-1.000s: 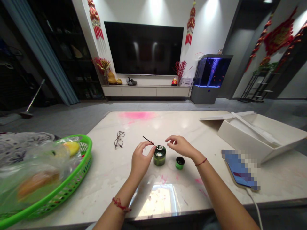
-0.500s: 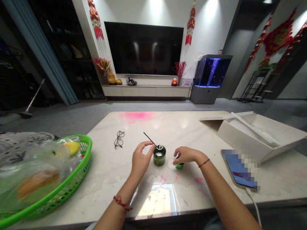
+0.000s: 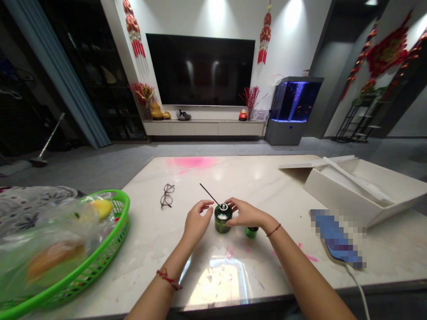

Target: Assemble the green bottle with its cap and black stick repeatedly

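A dark green glass bottle (image 3: 223,224) with a white-ringed mouth stands upright on the table. A thin black stick (image 3: 209,194) leans out of its mouth towards the upper left. My right hand (image 3: 246,214) grips the bottle from the right, thumb in front and fingers behind the neck. Just left of the bottle is my left hand (image 3: 200,218), its thumb and fingers apart with nothing visible between them. A small green object with a dark top (image 3: 251,232), its exact kind unclear, sits on the table beneath my right wrist.
Eyeglasses (image 3: 167,195) lie to the left on the marble-look table (image 3: 253,178). A green basket (image 3: 113,240) with bagged items occupies the left edge. On the right are a phone (image 3: 333,235) with a white cable and an open white box (image 3: 347,191).
My right hand has left the small green object and moved left onto the bottle. My left hand has come off the stick, which now leans unheld in the bottle.
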A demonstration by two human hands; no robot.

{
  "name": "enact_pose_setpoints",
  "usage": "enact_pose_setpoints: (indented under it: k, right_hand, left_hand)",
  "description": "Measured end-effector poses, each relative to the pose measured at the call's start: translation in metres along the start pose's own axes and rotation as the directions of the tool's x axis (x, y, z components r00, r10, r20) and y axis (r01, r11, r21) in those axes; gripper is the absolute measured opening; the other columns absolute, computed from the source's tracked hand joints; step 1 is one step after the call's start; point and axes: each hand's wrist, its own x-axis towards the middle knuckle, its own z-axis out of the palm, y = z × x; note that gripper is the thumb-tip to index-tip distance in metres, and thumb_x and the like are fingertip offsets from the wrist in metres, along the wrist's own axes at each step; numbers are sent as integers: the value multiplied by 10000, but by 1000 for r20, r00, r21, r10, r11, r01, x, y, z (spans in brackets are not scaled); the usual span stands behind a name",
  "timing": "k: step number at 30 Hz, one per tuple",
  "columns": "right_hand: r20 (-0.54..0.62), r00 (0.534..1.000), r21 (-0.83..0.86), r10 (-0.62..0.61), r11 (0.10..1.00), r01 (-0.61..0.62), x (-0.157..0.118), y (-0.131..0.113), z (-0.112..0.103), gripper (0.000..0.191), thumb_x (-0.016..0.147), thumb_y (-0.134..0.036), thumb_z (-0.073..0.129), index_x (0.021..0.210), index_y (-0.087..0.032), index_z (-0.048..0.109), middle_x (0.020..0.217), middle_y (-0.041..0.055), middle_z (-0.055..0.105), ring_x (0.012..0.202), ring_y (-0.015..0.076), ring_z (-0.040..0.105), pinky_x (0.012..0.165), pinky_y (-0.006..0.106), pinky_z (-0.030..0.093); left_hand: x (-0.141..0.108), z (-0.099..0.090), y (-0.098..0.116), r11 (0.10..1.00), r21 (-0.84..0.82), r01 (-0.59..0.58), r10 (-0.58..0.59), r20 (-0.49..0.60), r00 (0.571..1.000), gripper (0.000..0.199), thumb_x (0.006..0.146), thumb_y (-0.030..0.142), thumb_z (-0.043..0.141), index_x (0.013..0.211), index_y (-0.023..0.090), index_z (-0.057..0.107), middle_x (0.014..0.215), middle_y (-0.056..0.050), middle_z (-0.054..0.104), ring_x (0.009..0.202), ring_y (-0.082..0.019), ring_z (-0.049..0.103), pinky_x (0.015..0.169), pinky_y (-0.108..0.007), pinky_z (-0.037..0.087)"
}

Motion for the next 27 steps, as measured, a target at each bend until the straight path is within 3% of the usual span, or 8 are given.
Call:
enact_pose_setpoints:
  k: [5, 15, 20, 27]
  right_hand:
    - [-10, 999, -17, -33, 999, 33, 4, 2, 8, 537, 547, -214, 715, 1041, -179, 508, 978, 45, 589, 868, 173, 542, 768, 301, 423]
    - [-112, 994, -40, -12, 999, 7, 3, 7, 31, 539, 555, -198, 683, 1025, -195, 419, 886, 23, 584, 773, 162, 551, 654, 249, 407]
    - [-124, 992, -28, -14, 1000, 10, 2, 6, 35, 536, 555, -198, 688, 1015, -197, 412, 891, 25, 582, 793, 172, 557, 668, 256, 412]
    - [-226, 972, -30, -63, 998, 58, 1, 9, 45, 508, 580, -174, 653, 1026, -192, 412, 929, 37, 550, 843, 185, 545, 718, 286, 425]
  left_hand:
    - [1, 3, -4, 990, -78, 116, -100, 184, 978, 209, 716, 346, 560, 828, 188, 638, 859, -54, 698, 753, -176, 651, 728, -325, 512]
    - [0, 10, -11, 954, -193, 229, -188, 206, 960, 259, 706, 378, 576, 856, 174, 630, 892, -73, 694, 831, -192, 645, 761, -319, 500]
    - [-2, 9, -11, 933, -167, 318, -250, 337, 908, 318, 769, 432, 490, 920, 194, 638, 946, -69, 690, 898, -206, 624, 770, -325, 485]
    - [-2, 3, -8, 904, -127, 409, -325, 418, 848, 387, 768, 457, 467, 991, 176, 615, 1020, -86, 667, 963, -228, 599, 846, -336, 442]
